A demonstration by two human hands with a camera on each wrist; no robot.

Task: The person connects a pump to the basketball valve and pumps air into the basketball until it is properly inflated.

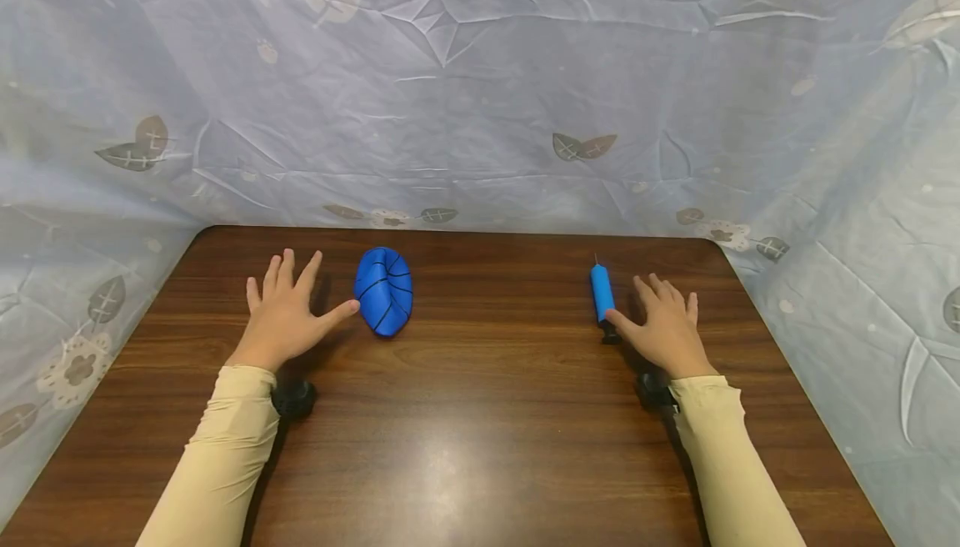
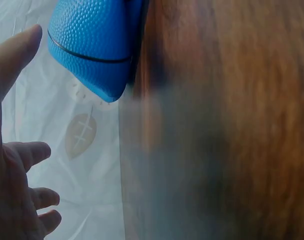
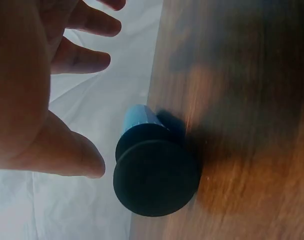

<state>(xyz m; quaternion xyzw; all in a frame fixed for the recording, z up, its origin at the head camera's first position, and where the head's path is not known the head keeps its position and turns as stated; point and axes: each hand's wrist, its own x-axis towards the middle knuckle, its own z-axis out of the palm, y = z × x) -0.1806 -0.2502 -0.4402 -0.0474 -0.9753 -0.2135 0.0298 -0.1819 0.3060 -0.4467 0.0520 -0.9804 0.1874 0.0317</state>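
Note:
A deflated blue ball (image 1: 383, 292) with black lines and a pebbled skin lies folded in on itself toward the back of the table. My left hand (image 1: 285, 318) hovers just left of it, fingers spread, thumb pointing at the ball. The left wrist view shows the ball (image 2: 94, 47) apart from the thumb. Farther right lies a small blue hand pump (image 1: 602, 293) with a thin needle at its far end and a black handle (image 3: 157, 177) toward me. Beside that pump, my right hand (image 1: 663, 326) is held with fingers spread, the thumb near the handle; neither hand grips anything.
Both things rest on a dark brown wooden table (image 1: 465, 414) with rounded far corners. A pale grey-blue cloth (image 1: 480, 113) with leaf prints hangs behind the table and along its sides. A black wrist device (image 1: 294, 398) sits at the left cuff.

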